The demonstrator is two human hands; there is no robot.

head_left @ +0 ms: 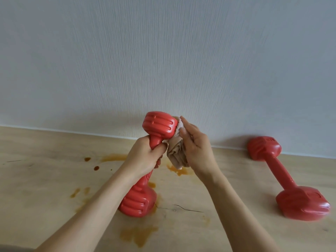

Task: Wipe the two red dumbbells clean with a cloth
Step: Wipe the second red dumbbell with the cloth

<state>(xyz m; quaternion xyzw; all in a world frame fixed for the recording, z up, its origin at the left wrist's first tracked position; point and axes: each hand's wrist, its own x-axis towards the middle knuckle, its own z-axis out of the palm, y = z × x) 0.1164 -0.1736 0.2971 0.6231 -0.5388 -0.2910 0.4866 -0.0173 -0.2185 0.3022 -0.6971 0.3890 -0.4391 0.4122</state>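
Note:
One red dumbbell stands tilted on its lower head on the wooden floor, near the middle of the view. My left hand grips its handle just under the upper head. My right hand presses a bunched beige cloth against the right face of the upper head. The second red dumbbell lies flat on the floor at the right, one head close to the wall, untouched.
Orange-brown stains and spots spread over the light wooden floor around the standing dumbbell. A pale textured wall rises just behind both dumbbells. A thin dark crack runs across the floor.

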